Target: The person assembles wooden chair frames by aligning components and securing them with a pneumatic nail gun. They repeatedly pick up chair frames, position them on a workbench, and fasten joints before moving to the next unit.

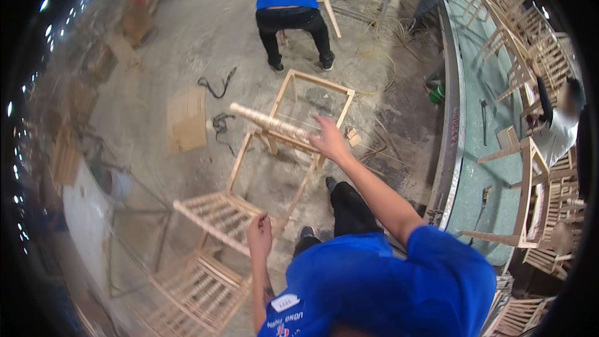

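Across the concrete floor point(168, 43) before us, a slatted wooden panel point(269, 121) slants over open wooden framing point(321, 82); whether joined, we cannot tell. Our right hand point(329, 140), fingers parted, is at the panel's near end, grip unconfirmed. Our left hand point(259, 237) is curled beside a second slatted panel point(218, 218); pinch or mere contact unclear. We judge that an end offers better leverage than the thin slats, and that floor placement leaves room around the frames. Writing: white tag point(286, 302) with printed characters on our blue shirt point(387, 274), lettering below; red characters along the green conveyor-like table's point(468, 168) edge.
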A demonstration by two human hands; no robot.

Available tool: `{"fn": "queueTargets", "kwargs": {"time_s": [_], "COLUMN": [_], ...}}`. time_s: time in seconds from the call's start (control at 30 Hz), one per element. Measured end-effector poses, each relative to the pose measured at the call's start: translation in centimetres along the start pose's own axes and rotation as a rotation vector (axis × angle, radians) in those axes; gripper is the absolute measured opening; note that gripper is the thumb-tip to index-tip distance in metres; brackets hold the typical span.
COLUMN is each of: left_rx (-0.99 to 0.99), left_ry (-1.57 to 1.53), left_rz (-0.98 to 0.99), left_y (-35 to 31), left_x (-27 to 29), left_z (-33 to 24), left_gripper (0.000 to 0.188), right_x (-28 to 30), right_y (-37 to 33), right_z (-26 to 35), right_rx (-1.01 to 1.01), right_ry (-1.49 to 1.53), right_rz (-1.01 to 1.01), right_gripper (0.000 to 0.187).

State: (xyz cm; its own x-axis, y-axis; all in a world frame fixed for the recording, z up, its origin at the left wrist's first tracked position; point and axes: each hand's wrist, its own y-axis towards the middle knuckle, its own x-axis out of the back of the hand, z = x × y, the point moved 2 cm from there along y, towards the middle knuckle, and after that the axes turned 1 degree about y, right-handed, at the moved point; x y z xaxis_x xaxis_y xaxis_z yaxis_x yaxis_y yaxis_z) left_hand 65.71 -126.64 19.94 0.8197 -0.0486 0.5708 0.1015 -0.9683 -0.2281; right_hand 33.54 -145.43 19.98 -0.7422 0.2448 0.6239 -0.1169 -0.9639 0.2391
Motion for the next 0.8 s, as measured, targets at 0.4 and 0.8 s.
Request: {"fn": "queueTargets", "kwargs": {"time_s": [0.4, 0.8], "left_rx": [0.612, 0.682], "left_ry": [-0.007, 0.02], "left_rz": [-0.102, -0.139], "left_y": [3.8, -2.4], "left_x": [-18.5, -27.5], "left_z": [-9.6, -10.7], "left_gripper": [0.037, 0.032], "right_x": [-19.2, 4.1], "right_y": [17.6, 38.3], "right_z": [-1.4, -2.2], "right_rx": [-0.079, -0.12], "right_ry": [0.282, 0.591], "right_rz": [1.135, 0.912], "right_gripper": [0.055, 0.027]}}
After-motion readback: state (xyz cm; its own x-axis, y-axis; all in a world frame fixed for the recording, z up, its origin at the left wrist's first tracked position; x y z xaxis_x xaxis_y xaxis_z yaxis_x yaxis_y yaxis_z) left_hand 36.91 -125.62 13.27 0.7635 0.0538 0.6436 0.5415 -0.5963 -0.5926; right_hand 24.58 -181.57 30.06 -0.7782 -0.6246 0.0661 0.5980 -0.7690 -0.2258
